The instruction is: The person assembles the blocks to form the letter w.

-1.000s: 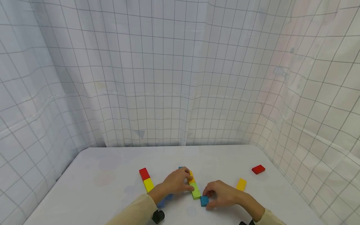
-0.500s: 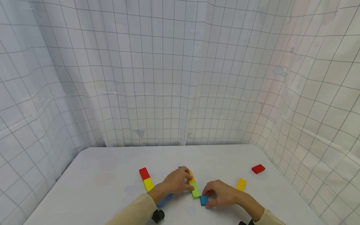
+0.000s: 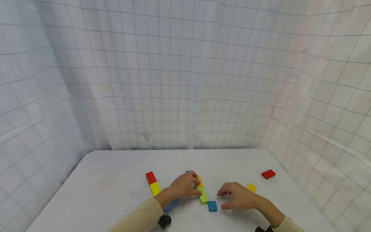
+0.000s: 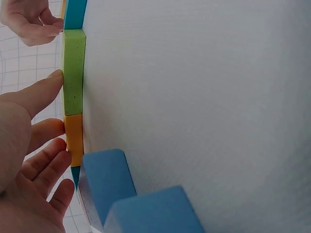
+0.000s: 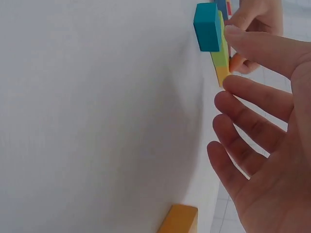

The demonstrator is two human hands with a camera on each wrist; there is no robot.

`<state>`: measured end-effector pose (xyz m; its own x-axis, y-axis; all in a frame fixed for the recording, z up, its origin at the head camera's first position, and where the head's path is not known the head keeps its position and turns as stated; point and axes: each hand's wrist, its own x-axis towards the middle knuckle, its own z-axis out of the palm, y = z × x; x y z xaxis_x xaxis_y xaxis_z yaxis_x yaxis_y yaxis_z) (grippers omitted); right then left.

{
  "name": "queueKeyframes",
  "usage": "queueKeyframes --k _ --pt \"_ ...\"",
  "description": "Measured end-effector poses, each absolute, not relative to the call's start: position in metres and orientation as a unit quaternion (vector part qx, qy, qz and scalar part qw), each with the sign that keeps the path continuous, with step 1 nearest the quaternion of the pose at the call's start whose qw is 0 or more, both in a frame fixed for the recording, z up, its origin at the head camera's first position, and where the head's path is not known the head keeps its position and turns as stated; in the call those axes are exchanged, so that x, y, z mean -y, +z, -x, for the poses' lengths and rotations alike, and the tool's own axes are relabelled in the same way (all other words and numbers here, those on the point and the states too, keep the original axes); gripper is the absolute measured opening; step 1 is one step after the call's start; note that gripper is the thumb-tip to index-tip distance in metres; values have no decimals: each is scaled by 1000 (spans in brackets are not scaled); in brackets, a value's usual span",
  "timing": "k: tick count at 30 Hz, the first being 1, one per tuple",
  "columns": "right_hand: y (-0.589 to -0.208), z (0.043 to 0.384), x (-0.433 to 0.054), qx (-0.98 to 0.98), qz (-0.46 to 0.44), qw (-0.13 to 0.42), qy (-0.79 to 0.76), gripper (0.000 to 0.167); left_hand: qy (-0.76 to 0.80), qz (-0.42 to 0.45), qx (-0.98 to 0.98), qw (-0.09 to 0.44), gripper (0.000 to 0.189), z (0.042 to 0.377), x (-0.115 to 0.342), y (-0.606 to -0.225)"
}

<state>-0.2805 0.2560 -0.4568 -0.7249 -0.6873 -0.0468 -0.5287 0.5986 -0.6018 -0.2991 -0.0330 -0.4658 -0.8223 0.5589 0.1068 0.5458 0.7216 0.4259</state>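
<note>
A row of flat blocks runs along the table's middle: an orange block (image 3: 198, 178), a green block (image 3: 204, 197), and a teal block (image 3: 212, 206) at the near end. My left hand (image 3: 182, 186) lies beside this row. In the left wrist view its thumb touches the green block (image 4: 73, 73), with fingertips at the orange block (image 4: 74, 141). Just right of the teal block, my right hand (image 3: 240, 197) hovers with thumb and fingers apart. Nothing is between them in the right wrist view, where the teal block (image 5: 207, 27) sits near the thumb tip.
A red block (image 3: 151, 177) and a yellow block (image 3: 155, 189) form a second row at left. Blue blocks (image 3: 167, 208) lie partly behind my left wrist. At right are a yellow-orange block (image 3: 251, 187) and a red block (image 3: 268, 174). Gridded curtains (image 3: 185, 80) surround the table.
My right hand has let go of the teal block and moved away to the right, its fingers spreading. The teal block stays by the green one. My left hand holds its place.
</note>
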Motion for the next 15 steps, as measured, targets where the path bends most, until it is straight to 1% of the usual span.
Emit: queueKeyframes --k 4,9,12,15 --pt "-451 282 -275 -900 312 106 -286 30 221 -297 -929 10 47 300 33 -467" --pt "-452 283 -311 -916 285 40 -280 30 220 -311 -924 3 47 300 33 -468" --pt "-455 281 -331 -925 270 7 -269 36 218 -316 -923 2 47 300 32 -469" --pt "-457 279 -345 -932 247 -7 -263 44 217 -315 -924 1 47 301 32 -469"
